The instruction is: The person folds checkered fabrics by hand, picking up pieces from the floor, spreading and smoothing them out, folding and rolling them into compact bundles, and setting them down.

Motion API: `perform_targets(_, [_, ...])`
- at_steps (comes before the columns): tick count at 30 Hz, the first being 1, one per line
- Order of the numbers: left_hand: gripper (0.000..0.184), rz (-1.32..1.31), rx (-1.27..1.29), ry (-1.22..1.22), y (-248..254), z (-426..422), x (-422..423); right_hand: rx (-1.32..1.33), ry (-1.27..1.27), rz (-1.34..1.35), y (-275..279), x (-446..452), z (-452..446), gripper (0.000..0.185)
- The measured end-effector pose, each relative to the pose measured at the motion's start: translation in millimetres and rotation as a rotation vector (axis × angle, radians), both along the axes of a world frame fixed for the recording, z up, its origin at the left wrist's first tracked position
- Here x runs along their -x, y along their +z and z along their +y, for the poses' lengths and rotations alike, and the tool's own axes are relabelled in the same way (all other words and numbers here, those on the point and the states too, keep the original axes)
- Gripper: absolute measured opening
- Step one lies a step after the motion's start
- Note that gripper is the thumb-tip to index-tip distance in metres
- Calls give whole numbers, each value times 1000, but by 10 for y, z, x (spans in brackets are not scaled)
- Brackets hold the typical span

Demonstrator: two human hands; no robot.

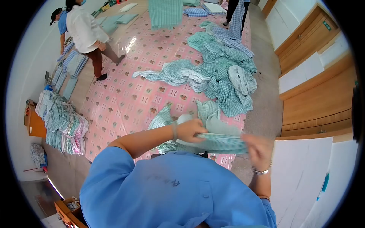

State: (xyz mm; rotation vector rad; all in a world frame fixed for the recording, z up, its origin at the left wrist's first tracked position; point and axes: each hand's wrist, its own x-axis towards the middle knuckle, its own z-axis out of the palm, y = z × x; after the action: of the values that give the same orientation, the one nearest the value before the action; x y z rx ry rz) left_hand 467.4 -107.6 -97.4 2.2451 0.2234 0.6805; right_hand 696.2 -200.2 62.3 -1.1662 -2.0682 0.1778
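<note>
A green-and-white checked cloth [224, 143] is stretched between my two hands, just in front of my body. My left hand [191, 130] is closed, its fingers gripping the cloth's left end. At the other end my right hand [259, 150], smeared by motion, pinches the cloth's edge. More of the pale green checked fabric [208, 111] hangs or lies just beyond my hands. What is under the cloth is hidden.
A heap of green and blue checked fabric [224, 72] lies ahead on the pink patterned floor covering [114, 102]. Folded stacks [61, 117] stand at left. A person in white [83, 30] walks there; others are farther back. Wooden doors [319, 98] line the right wall.
</note>
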Motion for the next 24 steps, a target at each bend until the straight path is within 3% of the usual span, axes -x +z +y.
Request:
perform_targets(4, [18, 7, 205, -134, 156, -90, 113, -395, -391, -205, 482, -529, -192, 18])
perform_targets(6, [25, 437, 201, -396, 275, 10, 110, -471, -697, -103, 597, -834, -438, 11])
perform_targets(7, [35, 585, 99, -388, 240, 48, 133, -573, -793, 37, 665, -844, -459, 12])
perform_targets(9, [42, 678, 36, -263, -515, 165, 453, -431, -820, 129, 672, -877, -479, 12])
perform_targets(10, [44, 933, -77, -181, -503, 275, 763, -285, -761, 223, 554, -894, -448, 11])
perform_targets(11, [44, 1220, -50, -78, -862, 414, 1199, 106, -749, 109, 293, -1021, -456, 10])
perform_targets(12, [43, 1259, -40, -77, -1231, 497, 1783, 360, -491, -123, 15, -843, -309, 9])
perform_targets(13, [41, 1502, 40, 99, -1380, 403, 2249, 712, -433, -214, -409, -633, -262, 11])
perform_targets(14, [36, 1709, 37, 213, -1495, 228, 2664, 586, -142, -445, -942, -510, -366, 16])
perform_targets(15, [32, 1843, 212, 234, -1745, -18, 3161, 886, 55, -429, -1425, -393, -510, 21])
perform_targets(16, [32, 1727, 280, 317, -1482, -443, 3371, 761, 194, -390, -1827, -232, -700, 25])
perform_targets(17, [40, 1778, 426, 329, -1286, -813, 3390, 949, 120, -337, -2088, -208, -776, 26])
perform_targets(18, [45, 1801, 591, 243, -1266, -1270, 3458, 1138, 42, -289, -2283, -197, -820, 27])
perform_targets(21, [44, 1706, 917, 177, -1599, -2540, 3475, 1266, 39, -280, -2728, -268, -891, 25])
perform_targets(24, [43, 1586, 1094, 375, -1841, -3038, 3241, 1261, 428, -332, -4741, -773, -1343, 27])
